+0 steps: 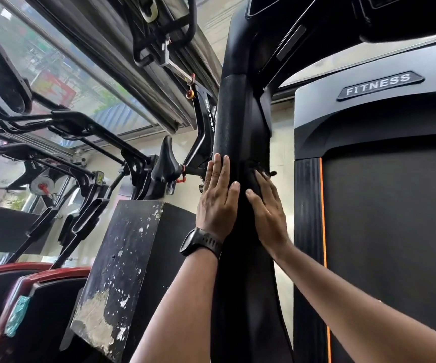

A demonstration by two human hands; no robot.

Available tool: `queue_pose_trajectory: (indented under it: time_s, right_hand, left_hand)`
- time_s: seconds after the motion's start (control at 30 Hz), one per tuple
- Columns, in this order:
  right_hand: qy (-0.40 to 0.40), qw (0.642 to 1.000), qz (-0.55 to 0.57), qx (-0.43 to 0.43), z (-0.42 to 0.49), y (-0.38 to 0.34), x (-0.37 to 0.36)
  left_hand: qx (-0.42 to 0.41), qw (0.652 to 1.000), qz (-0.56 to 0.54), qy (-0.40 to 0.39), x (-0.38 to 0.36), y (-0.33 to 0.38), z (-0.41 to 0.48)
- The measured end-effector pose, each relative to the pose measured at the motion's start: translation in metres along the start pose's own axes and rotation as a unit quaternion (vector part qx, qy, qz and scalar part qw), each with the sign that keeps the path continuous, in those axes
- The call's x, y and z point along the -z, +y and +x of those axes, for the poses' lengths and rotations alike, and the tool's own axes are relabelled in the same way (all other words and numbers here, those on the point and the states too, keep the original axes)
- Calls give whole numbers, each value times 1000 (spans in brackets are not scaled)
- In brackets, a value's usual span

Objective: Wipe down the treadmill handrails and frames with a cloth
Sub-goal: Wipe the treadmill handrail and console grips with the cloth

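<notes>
Left hand [218, 200] lying flat on left face of upright frame [233, 113], grip wide, holding nothing. Right hand [266, 205] pressing dark cloth [263, 172] (frayed edge at fingertips) against frame's right face, grip wide. Recommended: applying even palm pressure, overlapping strokes.

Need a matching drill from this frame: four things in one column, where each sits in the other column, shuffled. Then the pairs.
Things:
1 watch
2 cloth
3 FITNESS badge
4 orange stripe

Places:
a along the edge of the belt
b on the wrist of the left hand
c under the right hand
d on the grey cover

Pairs: 1-b, 2-c, 3-d, 4-a
</notes>
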State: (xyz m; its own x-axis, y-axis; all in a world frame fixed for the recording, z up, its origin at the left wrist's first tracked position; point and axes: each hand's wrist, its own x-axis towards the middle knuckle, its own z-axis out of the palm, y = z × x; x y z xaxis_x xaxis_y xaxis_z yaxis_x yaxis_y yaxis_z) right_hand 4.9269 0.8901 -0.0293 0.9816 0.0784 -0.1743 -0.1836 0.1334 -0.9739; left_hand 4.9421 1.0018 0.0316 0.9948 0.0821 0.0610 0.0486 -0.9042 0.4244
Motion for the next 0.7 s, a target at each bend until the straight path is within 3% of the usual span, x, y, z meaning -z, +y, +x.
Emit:
queue_pose_trajectory:
  time_s: [0.17, 0.37, 0.53, 0.57, 0.7]
  right_hand:
    - [-17, 991, -45, -127, 9, 8, 8]
    - [-1, 999, -22, 33, -17, -1, -1]
    - [-41, 989, -46, -132, 7, 19, 10]
    - [-40, 989, -45, -133, 0, 19, 9]
    - [8, 1000, -7, -10, -28, 2, -1]
  left_hand:
    - [2, 1000, 7, -1, -2, 0, -23]
    - [-1, 1000, 15, 3, -2, -2, -43]
    - [-5, 1000, 19, 6, -4, -2, -46]
    - [-6, 1000, 15, 10, -4, -3, -46]
    - [-7, 1000, 3, 21, -1, -3, -43]
